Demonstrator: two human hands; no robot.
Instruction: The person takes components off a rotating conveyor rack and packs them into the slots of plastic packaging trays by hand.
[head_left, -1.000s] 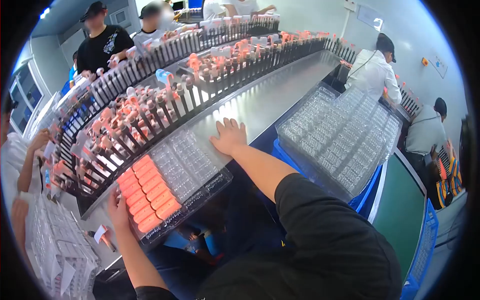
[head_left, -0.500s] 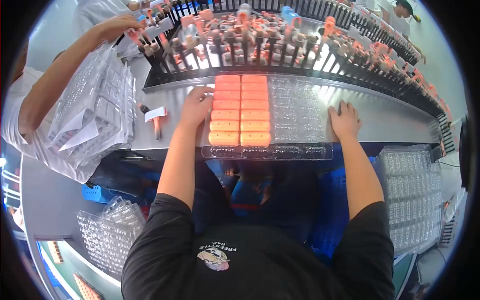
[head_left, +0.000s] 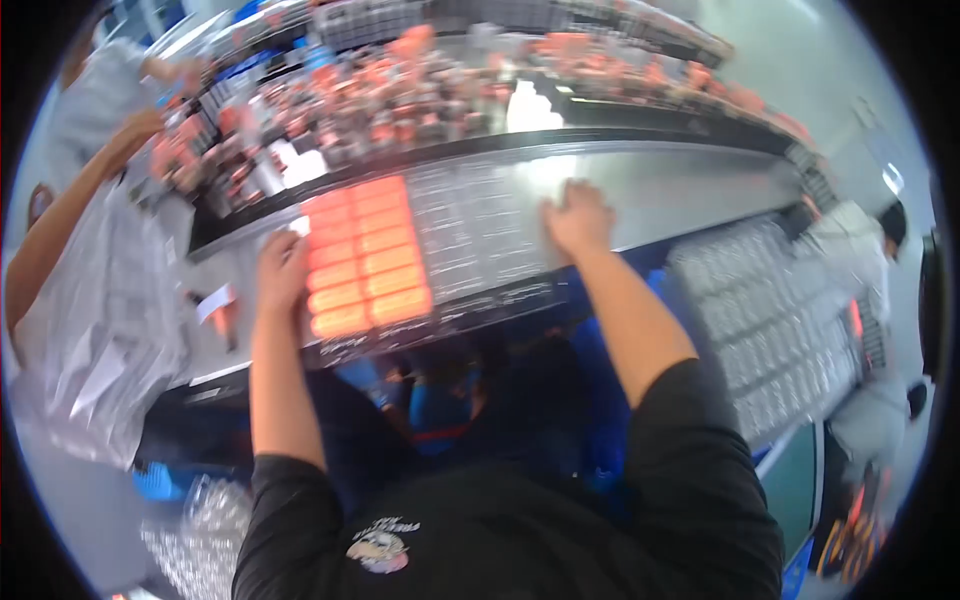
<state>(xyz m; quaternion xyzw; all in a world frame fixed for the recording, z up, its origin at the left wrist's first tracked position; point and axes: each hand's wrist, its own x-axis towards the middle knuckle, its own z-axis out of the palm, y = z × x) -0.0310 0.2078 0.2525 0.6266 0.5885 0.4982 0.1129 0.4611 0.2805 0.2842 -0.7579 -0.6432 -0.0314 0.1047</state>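
A clear plastic tray (head_left: pixel 470 235) lies on the metal table, its left two columns filled with orange pieces (head_left: pixel 365 255) and its right part without any. At the tray's left edge is my left hand (head_left: pixel 283 265), blurred, with its fingers bent beside the orange pieces; whether it grips the edge is unclear. My right hand (head_left: pixel 580 218) rests on the metal surface just right of the tray, fingers apart and holding nothing.
Behind the tray, a dark-edged rack (head_left: pixel 400 100) carries many orange and grey parts. Stacked clear trays stand at the right (head_left: pixel 770 320) and left (head_left: pixel 100 330). A small orange-and-black tool (head_left: pixel 220 312) lies left. A co-worker's arm (head_left: pixel 80 200) reaches in from the left.
The camera view has swung left, then partly back right. Both hands have stayed beside the tray, and the orange pieces look unchanged. The picture is now blurred.
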